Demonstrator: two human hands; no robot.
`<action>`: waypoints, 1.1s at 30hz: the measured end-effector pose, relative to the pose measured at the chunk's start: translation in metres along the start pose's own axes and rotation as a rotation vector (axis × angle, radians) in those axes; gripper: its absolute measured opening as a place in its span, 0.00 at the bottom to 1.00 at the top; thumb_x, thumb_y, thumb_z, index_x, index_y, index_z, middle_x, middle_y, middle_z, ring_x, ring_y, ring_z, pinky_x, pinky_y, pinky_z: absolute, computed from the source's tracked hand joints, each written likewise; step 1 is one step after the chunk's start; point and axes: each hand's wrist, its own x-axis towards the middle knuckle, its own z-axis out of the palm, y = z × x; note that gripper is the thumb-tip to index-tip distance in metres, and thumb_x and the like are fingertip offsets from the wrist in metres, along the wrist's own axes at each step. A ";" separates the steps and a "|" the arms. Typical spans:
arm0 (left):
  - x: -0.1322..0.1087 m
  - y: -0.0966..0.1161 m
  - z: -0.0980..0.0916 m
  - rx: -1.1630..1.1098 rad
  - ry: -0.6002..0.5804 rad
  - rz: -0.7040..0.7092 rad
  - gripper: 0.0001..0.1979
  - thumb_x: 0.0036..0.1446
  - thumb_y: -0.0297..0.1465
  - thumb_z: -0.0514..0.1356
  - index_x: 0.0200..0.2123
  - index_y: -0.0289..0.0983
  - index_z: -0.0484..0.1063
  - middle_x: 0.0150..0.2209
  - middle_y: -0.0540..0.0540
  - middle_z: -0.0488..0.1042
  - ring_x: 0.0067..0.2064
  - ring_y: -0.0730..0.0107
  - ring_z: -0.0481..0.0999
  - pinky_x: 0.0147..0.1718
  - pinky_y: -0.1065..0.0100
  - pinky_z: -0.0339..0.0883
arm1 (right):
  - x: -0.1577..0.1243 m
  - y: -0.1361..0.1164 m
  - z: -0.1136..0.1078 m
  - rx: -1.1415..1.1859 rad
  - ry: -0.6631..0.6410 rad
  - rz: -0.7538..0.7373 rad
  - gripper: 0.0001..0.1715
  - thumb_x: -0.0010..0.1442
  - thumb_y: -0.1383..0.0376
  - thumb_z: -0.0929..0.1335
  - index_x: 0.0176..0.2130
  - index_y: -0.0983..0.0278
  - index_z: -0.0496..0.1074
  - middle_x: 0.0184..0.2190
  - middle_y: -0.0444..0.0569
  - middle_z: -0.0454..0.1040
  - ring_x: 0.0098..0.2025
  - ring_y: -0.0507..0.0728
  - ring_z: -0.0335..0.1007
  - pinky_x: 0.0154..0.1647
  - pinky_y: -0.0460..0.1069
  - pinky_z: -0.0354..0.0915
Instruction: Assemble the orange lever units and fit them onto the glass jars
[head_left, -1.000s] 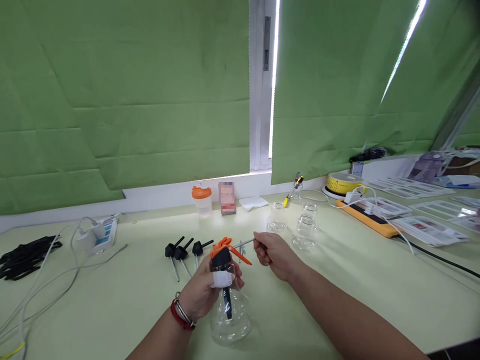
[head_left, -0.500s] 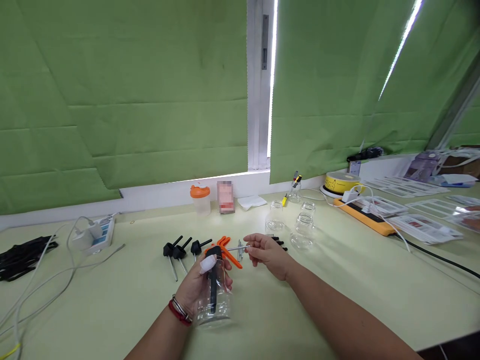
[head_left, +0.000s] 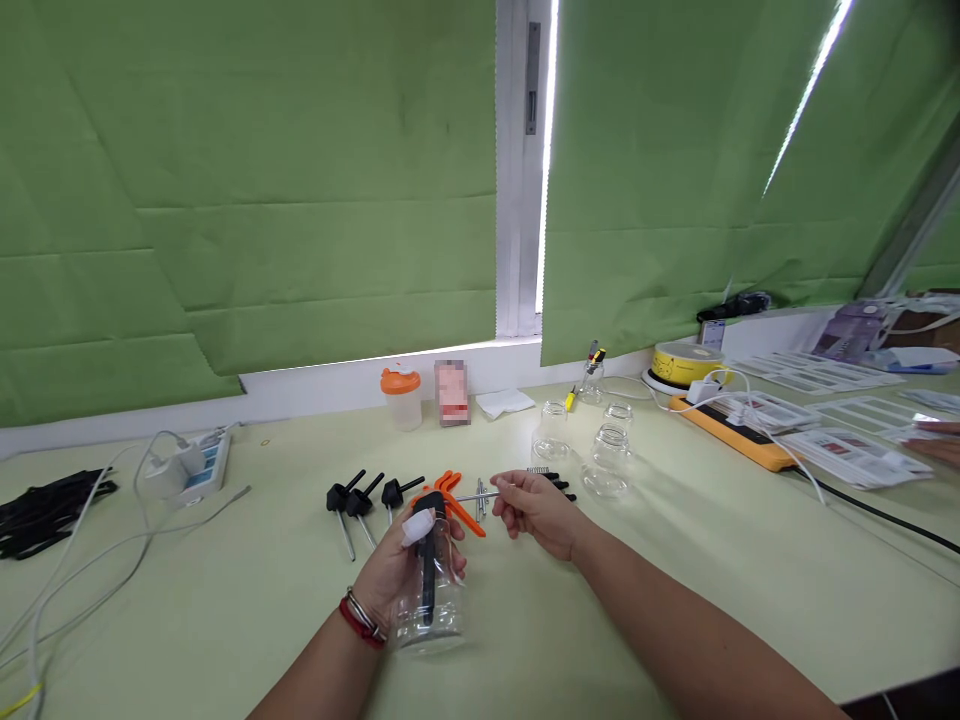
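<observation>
My left hand (head_left: 409, 570) is wrapped round a clear jar (head_left: 439, 620), tilted with its top away from me. A black fitting (head_left: 429, 510) sits at the jar's top, and its black stem reaches down inside. My right hand (head_left: 536, 510) pinches the near end of a thin metal rod (head_left: 480, 496), whose other end meets the black fitting. Just behind the jar lie orange lever-like parts (head_left: 448, 483), partly hidden. Short metal pins (head_left: 481, 505) rest beneath the rod. Beside my right hand are small black pieces (head_left: 559, 482) and a spring (head_left: 538, 470).
Three black knob-like parts with metal rods (head_left: 360, 503) lie left of the jar. Clear jars (head_left: 609, 462) stand to the right, and an orange-lidded cup (head_left: 403, 400) at the back. An orange power strip (head_left: 735, 438) and cables (head_left: 135, 540) flank the table (head_left: 247, 600). Another person's hand (head_left: 937, 440) shows at right.
My right hand has shifted very slightly to the right along with the rod. The other person's hand at the right edge has moved a little. My left hand keeps its hold on the jar.
</observation>
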 end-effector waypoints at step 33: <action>0.001 0.008 0.003 -0.386 0.195 0.248 0.10 0.54 0.36 0.60 0.36 0.35 0.72 0.36 0.43 0.77 0.40 0.62 0.77 0.43 0.61 0.70 | -0.027 -0.002 0.021 -0.400 -0.316 0.082 0.34 0.57 0.40 0.56 0.38 0.65 0.69 0.30 0.53 0.73 0.30 0.58 0.72 0.30 0.52 0.64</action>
